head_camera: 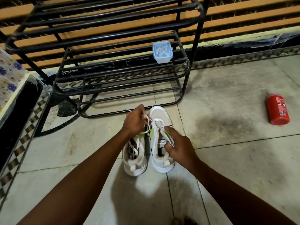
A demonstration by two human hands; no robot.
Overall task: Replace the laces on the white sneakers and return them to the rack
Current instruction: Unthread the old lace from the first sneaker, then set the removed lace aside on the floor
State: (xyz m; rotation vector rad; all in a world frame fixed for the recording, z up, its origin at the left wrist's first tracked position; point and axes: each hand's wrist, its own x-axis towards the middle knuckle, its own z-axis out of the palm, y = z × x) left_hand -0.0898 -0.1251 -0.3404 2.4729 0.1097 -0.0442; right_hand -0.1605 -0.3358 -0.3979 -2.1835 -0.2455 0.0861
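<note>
Lace (147,119) is pinched in the left grip (134,122), and the right sneaker (159,113) is clasped at its side by the right grip (177,146), just before the rack (189,65). Lacing is judged in hand; next, an end must be fed through an eyelet.

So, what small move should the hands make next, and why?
Probably the left hand should pull the lace taut, away from the right sneaker. The lace hangs slack and crosses only the eyelets near the toe, while the right hand grips that sneaker's collar to steady it.
</note>
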